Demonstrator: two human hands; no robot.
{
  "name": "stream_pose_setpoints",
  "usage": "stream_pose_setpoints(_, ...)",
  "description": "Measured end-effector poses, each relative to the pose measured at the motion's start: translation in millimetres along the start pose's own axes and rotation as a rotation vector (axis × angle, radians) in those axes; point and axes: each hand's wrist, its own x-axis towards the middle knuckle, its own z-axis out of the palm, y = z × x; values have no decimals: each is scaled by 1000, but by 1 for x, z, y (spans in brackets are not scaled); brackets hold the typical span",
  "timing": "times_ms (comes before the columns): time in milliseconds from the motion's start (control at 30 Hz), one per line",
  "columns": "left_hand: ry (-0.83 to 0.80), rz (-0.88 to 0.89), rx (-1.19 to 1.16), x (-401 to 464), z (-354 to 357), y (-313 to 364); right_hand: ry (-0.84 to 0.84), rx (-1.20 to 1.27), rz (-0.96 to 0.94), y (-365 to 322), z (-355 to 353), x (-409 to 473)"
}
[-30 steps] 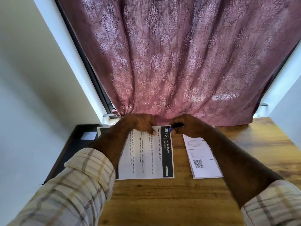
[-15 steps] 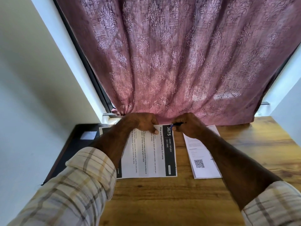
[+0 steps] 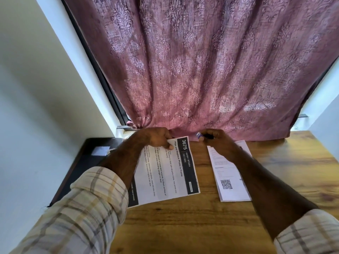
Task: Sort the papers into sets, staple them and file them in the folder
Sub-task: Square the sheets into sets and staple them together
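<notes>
At the desk's far edge, right hand (image 3: pixel 213 139) gripping stapler (image 3: pixel 204 136) has pulled off the set (image 3: pixel 165 171) the left hand (image 3: pixel 157 139) pinches: stapled, I'd guess

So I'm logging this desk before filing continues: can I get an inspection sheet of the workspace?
Surface: wooden desk.
Job's things: printed sheet "3675" flat; QR sheet to its right, apart; dark folder at left; small stapler.
Clutter: nothing seen.
Grippers: left hand pinches the printed sheet's top edge; right hand grips the stapler.
Cables: nothing seen.
Surroundings: pink patterned curtain, white walls.
</notes>
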Motion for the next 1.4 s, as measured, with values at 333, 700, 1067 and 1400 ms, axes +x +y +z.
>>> stream_pose_setpoints(333,100,-75,-696,-18,27,-76,-87,-534,219,89,83,-32)
stream_pose_setpoints(700,136,-46,-1023,-28,55,-130,-160,-911,317,131,132,-44)
stream_pose_setpoints(1067,249,22,-1256,16,71,-112,201,705,339,24,128,-43)
stream_pose_setpoints(1400,327,-137,-1329,60,103,-68,272,581,357,34,69,-60)
